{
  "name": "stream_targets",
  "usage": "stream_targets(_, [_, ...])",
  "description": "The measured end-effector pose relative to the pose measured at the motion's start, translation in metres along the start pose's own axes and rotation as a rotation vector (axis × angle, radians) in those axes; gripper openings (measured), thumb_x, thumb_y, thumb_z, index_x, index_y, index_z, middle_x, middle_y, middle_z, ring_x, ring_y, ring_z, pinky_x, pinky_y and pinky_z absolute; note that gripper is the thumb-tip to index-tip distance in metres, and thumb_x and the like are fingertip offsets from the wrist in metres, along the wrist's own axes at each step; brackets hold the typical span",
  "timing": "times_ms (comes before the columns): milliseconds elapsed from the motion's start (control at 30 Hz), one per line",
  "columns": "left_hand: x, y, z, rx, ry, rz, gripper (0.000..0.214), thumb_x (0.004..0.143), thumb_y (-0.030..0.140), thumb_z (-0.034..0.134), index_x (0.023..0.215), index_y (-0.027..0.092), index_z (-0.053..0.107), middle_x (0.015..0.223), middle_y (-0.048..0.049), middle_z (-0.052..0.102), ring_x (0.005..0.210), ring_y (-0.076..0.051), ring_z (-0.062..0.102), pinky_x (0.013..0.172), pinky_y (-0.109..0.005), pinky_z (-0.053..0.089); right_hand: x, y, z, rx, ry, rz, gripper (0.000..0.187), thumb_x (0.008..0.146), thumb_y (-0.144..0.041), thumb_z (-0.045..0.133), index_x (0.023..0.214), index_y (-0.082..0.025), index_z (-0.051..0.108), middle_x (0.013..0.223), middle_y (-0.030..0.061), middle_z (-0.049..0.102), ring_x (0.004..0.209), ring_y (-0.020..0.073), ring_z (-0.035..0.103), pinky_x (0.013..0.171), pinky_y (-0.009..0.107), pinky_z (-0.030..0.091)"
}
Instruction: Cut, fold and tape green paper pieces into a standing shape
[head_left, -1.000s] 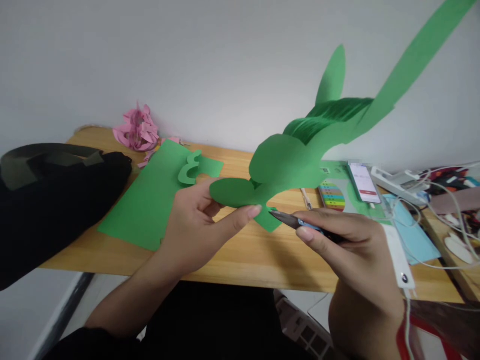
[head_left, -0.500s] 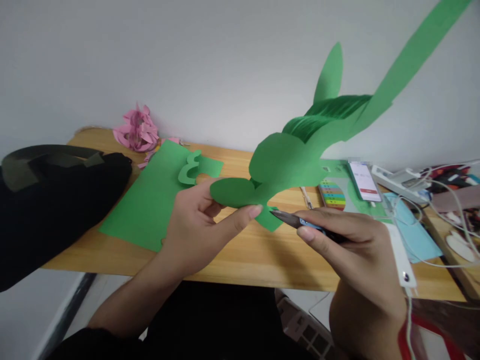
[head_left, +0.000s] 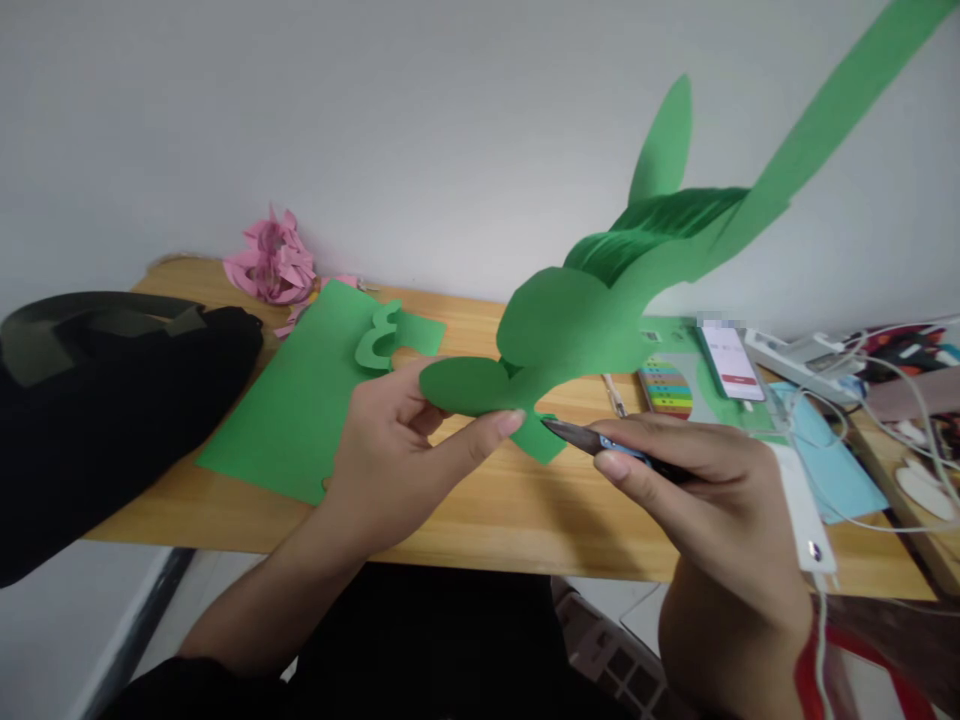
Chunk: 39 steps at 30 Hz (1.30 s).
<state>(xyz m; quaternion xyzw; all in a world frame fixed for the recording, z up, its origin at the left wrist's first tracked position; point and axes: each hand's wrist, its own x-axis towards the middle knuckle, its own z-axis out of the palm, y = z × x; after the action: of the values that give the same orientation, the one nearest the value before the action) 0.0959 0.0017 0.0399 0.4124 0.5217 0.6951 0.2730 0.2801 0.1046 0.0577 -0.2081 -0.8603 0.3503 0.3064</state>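
My left hand [head_left: 390,455] pinches a green paper cut-out [head_left: 570,325] by its lower rounded lobe, thumb on top and fingers behind. The cut-out rises up and to the right, with a leaf-like tip and a long strip running to the top right corner. My right hand [head_left: 697,500] is closed around small scissors [head_left: 592,440] with a blue handle. Their dark blades point left and touch the lower edge of the cut-out beside my left thumb.
A wooden table [head_left: 487,510] carries a flat green paper sheet [head_left: 300,400] with a curled cut, a pink paper flower [head_left: 274,265] at the back, and a black bag [head_left: 97,400] on the left. A phone [head_left: 731,365], a colourful card [head_left: 665,390], cables [head_left: 885,400] and blue paper [head_left: 832,460] lie on the right.
Almost nothing has changed; the cut-out's upper tip and strip have swayed slightly, while both hands hold the same grip.
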Motion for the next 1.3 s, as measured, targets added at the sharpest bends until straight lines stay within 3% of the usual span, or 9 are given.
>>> stream_targets(633, [0.0, -0.001, 0.0, -0.038, -0.026, -0.092, 0.01, 0.075, 0.013, 0.076, 0.081, 0.019, 0.072, 0.083, 0.0023, 0.076, 0.079, -0.009, 0.071, 0.076, -0.018, 0.059, 0.0, 0.004, -0.002, 0.027, 0.029, 0.036, 0.008, 0.084, -0.028, 0.071, 0.083, -0.023, 0.077, 0.064, 0.0007, 0.067, 0.053, 0.0102, 0.058, 0.045, 0.02, 0.043])
stream_targets(900, [-0.001, -0.002, 0.0, 0.035, -0.01, -0.135, 0.01, 0.073, 0.023, 0.079, 0.081, 0.023, 0.073, 0.082, -0.0004, 0.075, 0.076, -0.015, 0.071, 0.075, -0.026, 0.063, 0.002, 0.003, -0.001, 0.003, -0.014, 0.048, 0.012, 0.086, -0.03, 0.069, 0.083, -0.022, 0.077, 0.067, 0.0024, 0.069, 0.053, 0.0115, 0.06, 0.042, 0.021, 0.042])
stream_targets(1167, [0.0, -0.002, 0.001, 0.005, -0.015, -0.162, 0.011, 0.073, 0.022, 0.077, 0.083, 0.021, 0.072, 0.085, -0.0013, 0.075, 0.079, -0.015, 0.071, 0.077, -0.026, 0.061, 0.001, 0.003, -0.002, 0.007, 0.014, 0.054, 0.01, 0.084, -0.03, 0.07, 0.084, -0.023, 0.077, 0.067, 0.0023, 0.069, 0.056, 0.0125, 0.061, 0.047, 0.022, 0.046])
stream_targets(1300, [0.002, -0.009, -0.002, -0.005, 0.027, -0.181, 0.014, 0.07, 0.025, 0.079, 0.08, 0.019, 0.072, 0.083, -0.0026, 0.075, 0.078, -0.016, 0.07, 0.075, -0.028, 0.06, 0.003, 0.025, 0.001, -0.112, 0.047, 0.11, 0.022, 0.085, -0.039, 0.068, 0.087, -0.018, 0.075, 0.071, 0.0037, 0.069, 0.056, 0.0122, 0.06, 0.05, 0.022, 0.044])
